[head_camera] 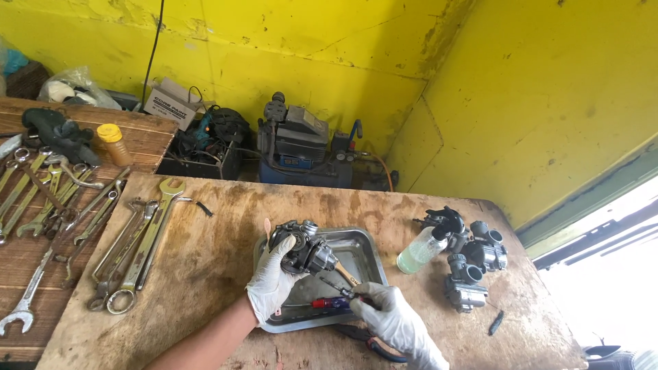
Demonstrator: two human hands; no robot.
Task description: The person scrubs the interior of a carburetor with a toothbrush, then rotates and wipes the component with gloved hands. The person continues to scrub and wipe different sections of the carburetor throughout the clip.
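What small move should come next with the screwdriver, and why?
Probably steady the carburetor and ease the screwdriver tip onto it. The left hand grips the carburetor over the metal tray; the right hand holds the screwdriver angled up toward its underside, whether touching is unclear.

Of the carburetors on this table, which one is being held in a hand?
The dark carburetor over the metal tray, gripped by the gloved left hand. The other carburetors sit untouched at the right.
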